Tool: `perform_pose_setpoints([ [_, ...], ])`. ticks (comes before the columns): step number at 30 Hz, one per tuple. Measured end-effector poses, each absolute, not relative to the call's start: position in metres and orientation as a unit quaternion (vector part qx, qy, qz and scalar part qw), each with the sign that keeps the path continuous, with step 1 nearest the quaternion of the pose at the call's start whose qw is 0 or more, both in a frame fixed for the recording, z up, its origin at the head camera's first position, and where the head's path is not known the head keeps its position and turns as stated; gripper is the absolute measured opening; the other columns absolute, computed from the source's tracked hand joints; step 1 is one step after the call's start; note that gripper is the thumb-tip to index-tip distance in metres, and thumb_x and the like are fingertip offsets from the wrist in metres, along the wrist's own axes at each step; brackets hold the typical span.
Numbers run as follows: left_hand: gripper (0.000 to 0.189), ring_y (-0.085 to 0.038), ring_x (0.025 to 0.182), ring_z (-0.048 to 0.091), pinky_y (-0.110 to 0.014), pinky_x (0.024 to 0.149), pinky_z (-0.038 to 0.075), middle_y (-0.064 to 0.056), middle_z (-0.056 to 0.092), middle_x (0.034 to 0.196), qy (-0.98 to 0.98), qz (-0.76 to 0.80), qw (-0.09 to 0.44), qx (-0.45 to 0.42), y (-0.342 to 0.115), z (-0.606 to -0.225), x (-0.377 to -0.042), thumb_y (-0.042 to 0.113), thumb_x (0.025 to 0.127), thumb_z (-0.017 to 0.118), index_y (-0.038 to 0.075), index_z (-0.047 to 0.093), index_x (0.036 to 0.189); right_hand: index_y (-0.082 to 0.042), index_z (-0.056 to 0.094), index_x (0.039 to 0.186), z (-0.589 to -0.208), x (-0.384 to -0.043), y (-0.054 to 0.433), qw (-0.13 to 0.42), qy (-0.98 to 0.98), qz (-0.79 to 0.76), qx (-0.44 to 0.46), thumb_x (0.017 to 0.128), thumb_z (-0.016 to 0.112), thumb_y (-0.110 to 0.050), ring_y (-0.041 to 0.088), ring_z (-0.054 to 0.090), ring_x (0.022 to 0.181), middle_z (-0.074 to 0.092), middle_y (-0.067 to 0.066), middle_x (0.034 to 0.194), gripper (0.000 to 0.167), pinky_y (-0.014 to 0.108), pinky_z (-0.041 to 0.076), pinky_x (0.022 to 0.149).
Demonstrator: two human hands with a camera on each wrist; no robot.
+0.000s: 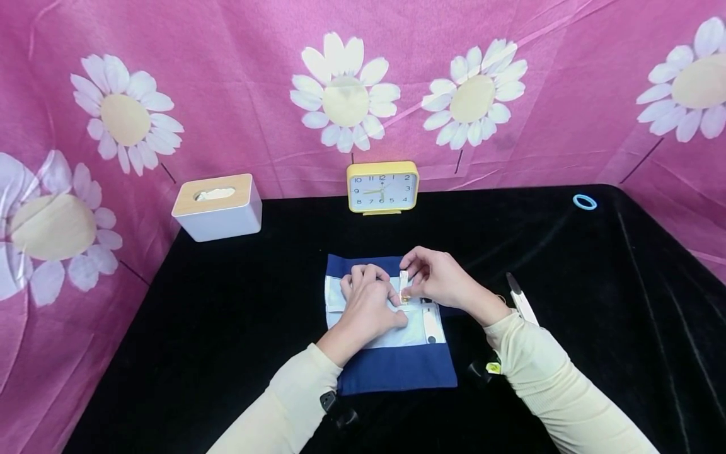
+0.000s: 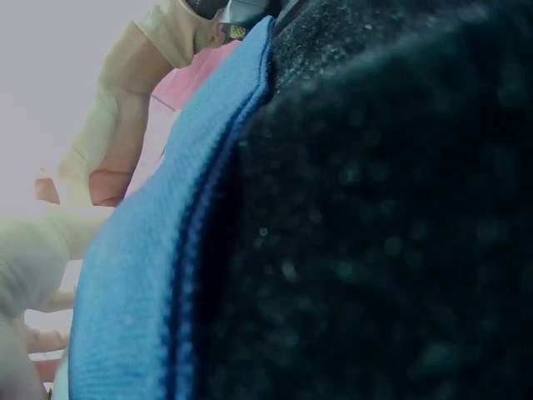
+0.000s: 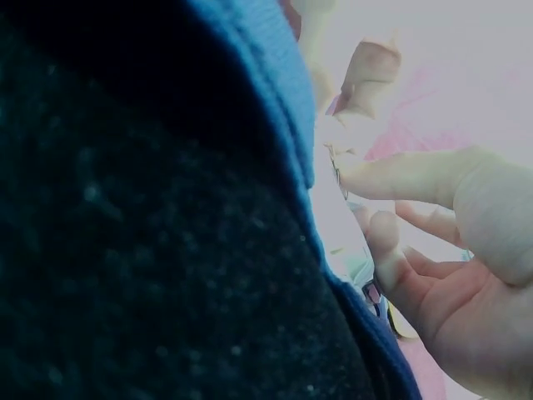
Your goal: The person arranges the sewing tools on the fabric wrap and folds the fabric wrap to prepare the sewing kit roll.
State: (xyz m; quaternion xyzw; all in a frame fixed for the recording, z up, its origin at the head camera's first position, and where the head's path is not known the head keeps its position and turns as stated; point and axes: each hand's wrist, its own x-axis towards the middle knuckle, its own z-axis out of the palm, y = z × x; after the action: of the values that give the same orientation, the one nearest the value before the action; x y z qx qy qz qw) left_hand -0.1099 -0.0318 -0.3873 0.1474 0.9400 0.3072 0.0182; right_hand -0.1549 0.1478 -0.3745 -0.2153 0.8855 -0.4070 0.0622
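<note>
A fabric piece, navy (image 1: 397, 369) at its ends and pale blue (image 1: 377, 337) across the middle, lies spread on the black cloth. My left hand (image 1: 365, 299) rests on its pale part, its fingers bent slightly and a fingertip near a short white strap (image 1: 404, 277). The right hand (image 1: 439, 277) pinches at this strap, which has a small gold-coloured fitting near its lower end. To the right on the fabric is a second white strap (image 1: 429, 323) with a dark snap. In the right wrist view, the thumb and fingers (image 3: 400, 179) meet the fabric's raised edge; overexposure blurs the contact.
A tissue box (image 1: 227, 211) and a yellow clock (image 1: 382, 189) stand at the back. A light blue ring (image 1: 584, 202) lies far right. Beside the right forearm are a white tool with a dark tip (image 1: 522, 302) and a small yellow-green item (image 1: 493, 367), partly covered.
</note>
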Motion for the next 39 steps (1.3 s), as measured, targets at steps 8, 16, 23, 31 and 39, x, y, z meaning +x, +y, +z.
perform_pose_setpoints([
  [8,0.010,-0.029,0.120,0.035,-0.056,0.104,0.019,-0.003,0.055,0.118,0.939,0.307,0.005,0.152,-0.0311,-0.3886,-0.1095,0.023,0.069,0.083,0.017,0.075,0.069,-0.002,0.067,0.107,-0.3735,-0.1554,0.1521,0.094,0.884,-0.395,-0.230,0.076,0.086,-0.007,0.013,0.061,0.071,0.067,0.008,0.090,0.037,0.022,0.050,0.063],
  [16,0.010,-0.029,0.120,0.037,-0.056,0.103,0.021,-0.003,0.057,0.119,0.941,0.304,-0.009,0.150,-0.0319,-0.3882,-0.1092,0.023,0.070,0.084,0.016,0.078,0.074,-0.002,0.067,0.106,-0.3737,-0.1559,0.1520,0.094,0.886,-0.397,-0.221,0.075,0.087,-0.007,0.014,0.061,0.071,0.066,0.008,0.088,0.038,0.022,0.050,0.063],
  [23,0.009,-0.029,0.121,0.040,-0.058,0.103,0.022,-0.003,0.060,0.119,0.936,0.312,-0.019,0.160,-0.0329,-0.3879,-0.1088,0.021,0.072,0.084,0.014,0.081,0.077,-0.002,0.067,0.105,-0.3737,-0.1570,0.1524,0.097,0.891,-0.400,-0.192,0.073,0.088,-0.008,0.016,0.059,0.071,0.065,0.008,0.087,0.039,0.023,0.049,0.063],
  [31,0.008,-0.029,0.118,0.041,-0.060,0.104,0.019,-0.002,0.059,0.117,0.935,0.314,-0.022,0.163,-0.0321,-0.3891,-0.1095,0.020,0.069,0.084,0.015,0.079,0.071,-0.002,0.069,0.104,-0.3730,-0.1569,0.1527,0.095,0.893,-0.395,-0.195,0.073,0.088,-0.009,0.015,0.059,0.070,0.066,0.007,0.086,0.038,0.023,0.049,0.062],
  [39,0.010,-0.026,0.116,0.041,-0.059,0.102,0.020,0.000,0.058,0.116,0.936,0.304,-0.035,0.174,-0.0323,-0.3910,-0.1119,0.021,0.066,0.082,0.019,0.073,0.064,-0.003,0.073,0.105,-0.3738,-0.1582,0.1527,0.089,0.893,-0.388,-0.209,0.074,0.087,-0.010,0.013,0.059,0.070,0.069,0.007,0.087,0.035,0.023,0.050,0.064],
])
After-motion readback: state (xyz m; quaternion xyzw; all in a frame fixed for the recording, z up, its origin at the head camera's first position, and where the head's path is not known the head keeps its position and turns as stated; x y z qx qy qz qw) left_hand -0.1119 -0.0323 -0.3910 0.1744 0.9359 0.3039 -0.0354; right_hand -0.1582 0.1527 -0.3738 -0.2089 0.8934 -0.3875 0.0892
